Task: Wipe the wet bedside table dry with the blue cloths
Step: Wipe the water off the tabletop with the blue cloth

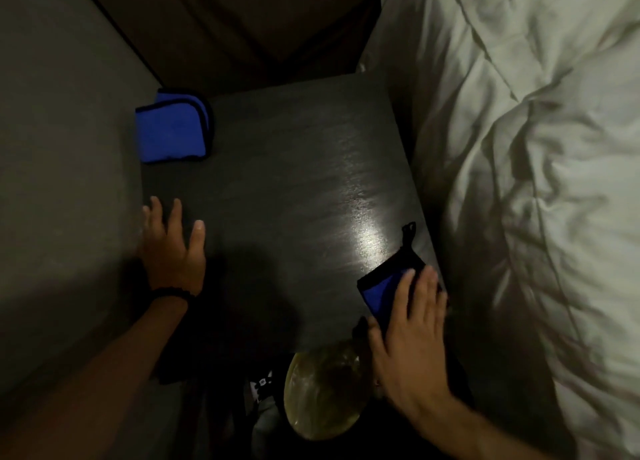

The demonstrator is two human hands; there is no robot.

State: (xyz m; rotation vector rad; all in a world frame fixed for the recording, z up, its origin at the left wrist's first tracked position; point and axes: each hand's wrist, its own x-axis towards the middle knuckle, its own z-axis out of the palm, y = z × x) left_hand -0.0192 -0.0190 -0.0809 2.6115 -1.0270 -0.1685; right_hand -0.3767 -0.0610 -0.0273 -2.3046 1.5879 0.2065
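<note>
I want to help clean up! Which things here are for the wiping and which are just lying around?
For the wiping:
bedside table
folded blue cloth
blue cloth under right hand

Just lying around:
white duvet
round yellowish glass thing

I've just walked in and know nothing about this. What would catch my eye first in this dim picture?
Probably the bright blue folded cloth lying at the far left corner of the dark bedside table. Next, the right hand pressing a second blue cloth flat near the table's near right edge, beside a shiny patch on the wood, while the left hand rests flat at the left edge. The rumpled white duvet fills the right side.
</note>
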